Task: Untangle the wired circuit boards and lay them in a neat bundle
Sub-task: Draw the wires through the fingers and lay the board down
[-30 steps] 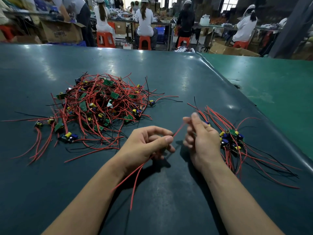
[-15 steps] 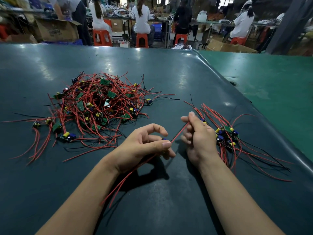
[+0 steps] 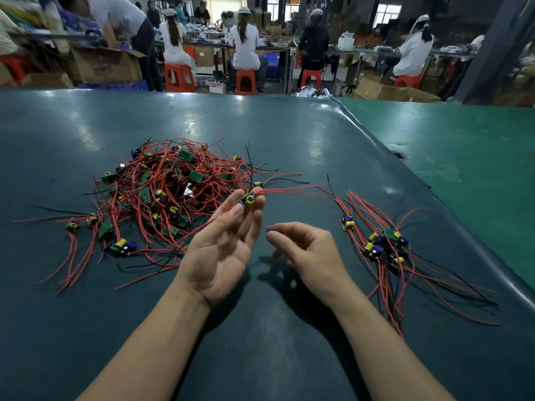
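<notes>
The left hand (image 3: 223,250) lies palm up just below the middle of the view, its fingers nearly straight and pointing toward 1 o'clock. On its fingertips rests a small circuit board (image 3: 249,200) with a yellow and a blue part on it; whether the fingers pinch it or merely carry it cannot be told. The board's red wires (image 3: 289,190) stream away toward 3 o'clock, blurred, with one strand crossing the palm toward 7 o'clock. The right hand (image 3: 309,253) sits just beside the left, at its 3 o'clock, fingers loosely curled with the fingertips turned toward the left hand, and it holds nothing. At 10 o'clock from the hands lies the tangled pile (image 3: 173,195) of green boards and red and black wires, its loose ends spreading across the dark green table (image 3: 260,328) toward 8 and 9 o'clock. At 3 o'clock from the right hand lies the sorted bundle (image 3: 385,244), its boards clustered together and its wires fanning out toward 5 o'clock; one lone board (image 3: 346,222) sits near the bundle's 10 o'clock edge. Beyond the table's far edge, at 12 o'clock, people sit on red stools (image 3: 245,81) at benches, near cardboard boxes (image 3: 107,66).
</notes>
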### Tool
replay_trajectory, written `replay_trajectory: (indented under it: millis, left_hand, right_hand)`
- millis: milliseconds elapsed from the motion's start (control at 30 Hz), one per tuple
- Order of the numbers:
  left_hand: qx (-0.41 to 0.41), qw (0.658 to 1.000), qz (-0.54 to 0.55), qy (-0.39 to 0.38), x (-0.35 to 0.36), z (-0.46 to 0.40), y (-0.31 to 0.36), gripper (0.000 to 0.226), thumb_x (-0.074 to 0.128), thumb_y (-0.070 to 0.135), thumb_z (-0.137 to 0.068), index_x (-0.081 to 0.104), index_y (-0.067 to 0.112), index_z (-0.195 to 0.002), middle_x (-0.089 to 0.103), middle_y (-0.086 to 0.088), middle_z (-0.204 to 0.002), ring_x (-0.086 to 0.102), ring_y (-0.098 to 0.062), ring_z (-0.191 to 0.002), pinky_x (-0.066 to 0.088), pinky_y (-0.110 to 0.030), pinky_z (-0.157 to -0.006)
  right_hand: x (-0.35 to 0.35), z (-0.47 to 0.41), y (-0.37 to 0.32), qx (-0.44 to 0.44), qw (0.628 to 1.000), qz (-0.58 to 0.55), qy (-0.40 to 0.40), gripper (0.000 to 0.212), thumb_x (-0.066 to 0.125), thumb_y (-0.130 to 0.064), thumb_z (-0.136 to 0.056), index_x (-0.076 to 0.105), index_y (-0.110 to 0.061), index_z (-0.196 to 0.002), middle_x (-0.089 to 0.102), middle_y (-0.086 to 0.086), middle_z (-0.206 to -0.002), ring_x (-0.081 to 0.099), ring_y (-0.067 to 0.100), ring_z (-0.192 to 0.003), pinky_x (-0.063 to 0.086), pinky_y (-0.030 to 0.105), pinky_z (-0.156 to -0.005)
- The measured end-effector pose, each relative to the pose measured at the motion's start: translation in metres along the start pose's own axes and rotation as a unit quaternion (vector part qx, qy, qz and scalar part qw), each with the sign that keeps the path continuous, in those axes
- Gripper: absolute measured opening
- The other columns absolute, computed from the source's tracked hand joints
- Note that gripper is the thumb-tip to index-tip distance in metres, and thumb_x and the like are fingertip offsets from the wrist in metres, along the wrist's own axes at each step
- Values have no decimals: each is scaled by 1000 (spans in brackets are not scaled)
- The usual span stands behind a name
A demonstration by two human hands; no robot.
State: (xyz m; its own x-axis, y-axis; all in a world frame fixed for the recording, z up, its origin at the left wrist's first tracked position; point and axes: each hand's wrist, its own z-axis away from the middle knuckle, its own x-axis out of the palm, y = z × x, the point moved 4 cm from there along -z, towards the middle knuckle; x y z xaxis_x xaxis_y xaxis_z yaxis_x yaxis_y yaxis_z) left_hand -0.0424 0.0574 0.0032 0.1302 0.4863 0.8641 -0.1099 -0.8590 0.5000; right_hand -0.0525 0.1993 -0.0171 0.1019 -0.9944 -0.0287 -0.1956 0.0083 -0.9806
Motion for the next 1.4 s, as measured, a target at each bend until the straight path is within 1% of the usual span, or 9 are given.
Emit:
replay_trajectory:
  millis: [100, 200, 367, 467, 600, 867, 1167, 1300, 1400]
  left_hand:
    - [-15, 996, -87, 3, -1, -2, -12, 34, 55, -3, -75, 62, 7, -107, 69, -15, -118, 71, -20, -93, 58, -26, -74]
    - [-16, 987, -159, 5, -3, -4, -20, 35, 58, -7, -70, 60, 6, -103, 71, -14, -112, 72, -21, -92, 57, -22, -70]
    - [6, 973, -230, -18, -3, -3, -28, 30, 68, -4, -65, 71, 7, -94, 74, -11, -101, 71, -20, -90, 57, -25, -78]
    - [47, 948, -312, 26, -8, -5, -27, 42, 76, 4, -59, 70, 10, -101, 73, -10, -95, 67, -22, -90, 53, -33, -90]
    - [85, 922, -373, 52, -11, -6, -22, 34, 80, 7, -57, 75, 15, -90, 75, -4, -85, 69, -15, -81, 55, -24, -80]
    - [104, 908, -403, 40, -8, -4, -18, 27, 83, 10, -57, 78, 18, -83, 76, -3, -82, 70, -11, -74, 53, -17, -71]
    - [110, 931, -346, 39, -14, -5, -8, 40, 89, 21, -44, 80, 21, -83, 75, -5, -86, 69, -20, -83, 54, -24, -82]
    - [122, 928, -349, 42, -15, -6, -7, 37, 88, 16, -51, 79, 19, -86, 75, -7, -89, 69, -23, -87, 53, -28, -85]
    - [154, 915, -368, 54, -14, -6, -4, 33, 83, 9, -59, 77, 16, -90, 76, -8, -90, 70, -20, -85, 54, -25, -81]
  right_hand:
    - [8, 5, -1, 4, 995, -94, -38, 23, 65, -37, -80, 71, -20, -95, 60, -3, -62, 45, 6, -41, 33, 16, -37]
    - [4, 4, 0, 30, 989, -146, 21, 27, 60, -41, -84, 72, -17, -85, 53, -6, -55, 38, 4, -38, 28, 14, -36]
    - [-9, -1, 5, 81, 970, -195, 121, 14, 69, -22, -86, 78, -12, -81, 51, -3, -53, 32, 5, -36, 24, 14, -36]
    - [-11, -1, 6, 75, 967, -194, 145, 8, 74, -17, -84, 79, -13, -79, 54, -3, -53, 33, 6, -38, 23, 17, -38]
    - [-11, -2, 6, 57, 974, -167, 142, 16, 66, -16, -91, 78, -13, -81, 54, -5, -54, 35, 6, -38, 23, 18, -38]
    - [-40, -5, 7, 41, 935, -197, 293, 25, 65, -14, -93, 76, -15, -69, 52, -6, -51, 31, 5, -35, 25, 14, -36]
    - [-55, -1, 9, 16, 897, -227, 379, 25, 61, -16, -96, 70, -11, -74, 47, -6, -53, 28, 6, -37, 22, 17, -38]
    - [-50, -4, 7, 20, 908, -251, 334, 25, 57, -25, -99, 66, -9, -81, 54, -2, -61, 35, 6, -35, 25, 15, -37]
    - [-29, -6, 8, 88, 951, -222, 195, 36, 64, -44, -88, 70, -8, -88, 58, -3, -60, 37, 5, -35, 25, 15, -34]
